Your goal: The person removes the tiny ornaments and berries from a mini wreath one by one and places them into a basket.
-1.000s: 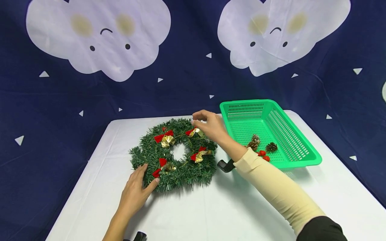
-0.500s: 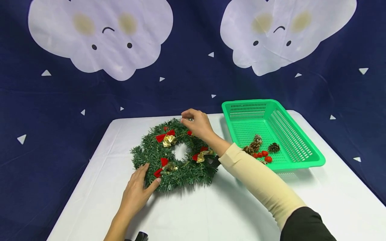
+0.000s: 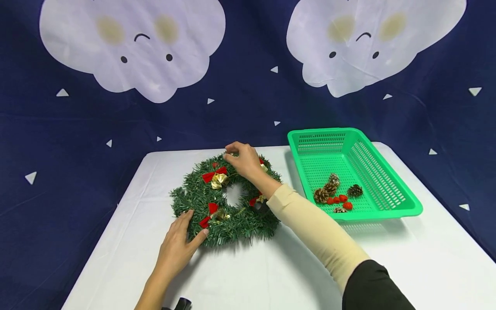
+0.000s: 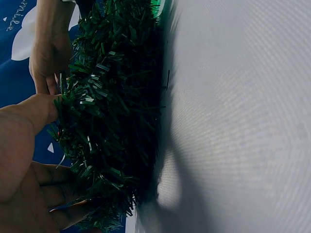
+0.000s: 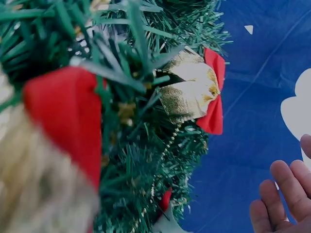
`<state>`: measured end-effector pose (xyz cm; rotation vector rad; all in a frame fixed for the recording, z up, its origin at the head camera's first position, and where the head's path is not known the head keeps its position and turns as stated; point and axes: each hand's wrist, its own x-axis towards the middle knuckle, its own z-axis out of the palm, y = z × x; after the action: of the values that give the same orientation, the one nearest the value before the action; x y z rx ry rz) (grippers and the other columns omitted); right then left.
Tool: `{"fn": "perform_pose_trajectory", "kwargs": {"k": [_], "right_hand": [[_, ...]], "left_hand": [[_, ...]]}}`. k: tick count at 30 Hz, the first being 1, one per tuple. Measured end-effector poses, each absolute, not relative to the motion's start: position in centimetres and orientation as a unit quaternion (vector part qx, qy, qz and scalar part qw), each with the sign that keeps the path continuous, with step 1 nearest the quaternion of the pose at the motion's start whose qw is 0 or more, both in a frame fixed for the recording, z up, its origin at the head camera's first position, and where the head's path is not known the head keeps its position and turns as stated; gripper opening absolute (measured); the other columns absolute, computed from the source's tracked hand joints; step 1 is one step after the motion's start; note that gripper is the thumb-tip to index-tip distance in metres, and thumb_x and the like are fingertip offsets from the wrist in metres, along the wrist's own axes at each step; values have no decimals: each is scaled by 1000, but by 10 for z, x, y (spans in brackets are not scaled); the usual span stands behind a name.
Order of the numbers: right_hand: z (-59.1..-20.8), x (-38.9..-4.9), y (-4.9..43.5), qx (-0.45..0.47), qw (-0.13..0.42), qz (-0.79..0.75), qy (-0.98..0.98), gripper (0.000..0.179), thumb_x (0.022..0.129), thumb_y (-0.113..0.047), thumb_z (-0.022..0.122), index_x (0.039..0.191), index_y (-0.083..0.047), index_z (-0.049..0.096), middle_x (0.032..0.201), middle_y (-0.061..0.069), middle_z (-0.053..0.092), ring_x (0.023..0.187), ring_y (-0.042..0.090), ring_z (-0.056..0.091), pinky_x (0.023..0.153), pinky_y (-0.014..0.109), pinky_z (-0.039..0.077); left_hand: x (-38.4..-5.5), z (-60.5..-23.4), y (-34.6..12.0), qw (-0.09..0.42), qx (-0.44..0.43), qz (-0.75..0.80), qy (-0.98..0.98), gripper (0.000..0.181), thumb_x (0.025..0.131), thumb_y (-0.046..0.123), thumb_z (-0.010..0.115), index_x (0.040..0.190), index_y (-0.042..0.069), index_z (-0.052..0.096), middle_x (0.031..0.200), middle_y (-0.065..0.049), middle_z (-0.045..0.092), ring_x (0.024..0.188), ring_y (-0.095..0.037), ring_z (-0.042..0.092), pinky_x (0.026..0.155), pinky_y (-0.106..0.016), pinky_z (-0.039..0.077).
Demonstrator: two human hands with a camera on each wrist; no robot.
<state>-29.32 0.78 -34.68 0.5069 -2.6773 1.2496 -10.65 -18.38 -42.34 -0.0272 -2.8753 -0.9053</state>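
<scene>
A round green wreath [image 3: 232,228] with red and gold bows and a thin gold bead string lies on the table. In the head view, my left hand [image 3: 176,247] rests against its near left edge, thumb and fingers spread; the left wrist view shows the fingertips touching the greenery. Above the wreath's far edge is my right hand [image 3: 245,161], fingers bent and thumb near them. Whether anything small sits between its fingertips cannot be seen. One red-and-gold bow [image 5: 194,90] shows close up in the right wrist view, with the right fingers [image 5: 279,194] apart from it.
A green plastic basket [image 3: 399,189] stands at the right, holding several pine cones [image 3: 320,196] and small red berry-like pieces [image 3: 347,206]. White cloth covers the table [image 3: 232,275]. Behind it hangs a dark blue backdrop [image 3: 244,116] with cloud prints.
My right hand has moved left along the wreath's far side, away from the upper right bow. The left hand stays at the wreath's near left edge. The view has shifted slightly.
</scene>
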Motion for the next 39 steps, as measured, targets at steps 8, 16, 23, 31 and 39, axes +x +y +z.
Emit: {"fn": "perform_pose_trajectory", "kwargs": {"k": [8,16,23,31,39], "right_hand": [[-357,-302,-6,174,69,410,-893,31,91,-30,62,119,-16,63,119,2,67,115,21,60,116,39,30],[-362,-313,-18,169,76,395,-900,31,91,-30,62,118,-16,64,118,2,68,112,21,57,104,41,42],[-367,-321,-28,158,71,371,-912,31,91,-32,62,119,-17,64,118,0,68,113,20,56,97,37,46],[-378,-322,-39,155,71,324,-931,30,91,-31,62,116,-16,65,111,0,70,105,20,60,91,35,49],[-386,-324,-48,159,65,275,-946,32,91,-36,62,118,-19,64,109,-2,68,102,18,59,85,32,51]], "left_hand": [[-108,-424,-184,59,-6,-301,-952,80,88,55,56,148,9,30,152,-20,31,140,-40,28,108,-64,27],[-108,-424,-184,59,-5,-299,-952,80,88,55,56,148,9,30,152,-19,31,140,-39,28,108,-63,27],[-109,-424,-183,59,-4,-299,-952,80,88,55,57,148,9,31,152,-19,32,140,-39,29,108,-64,29],[-107,-428,-180,54,0,-303,-952,79,88,54,57,147,9,32,151,-18,33,140,-39,29,107,-63,29],[-107,-427,-181,65,-1,-299,-952,78,88,52,58,147,7,33,151,-19,34,139,-40,31,107,-63,30]]}}
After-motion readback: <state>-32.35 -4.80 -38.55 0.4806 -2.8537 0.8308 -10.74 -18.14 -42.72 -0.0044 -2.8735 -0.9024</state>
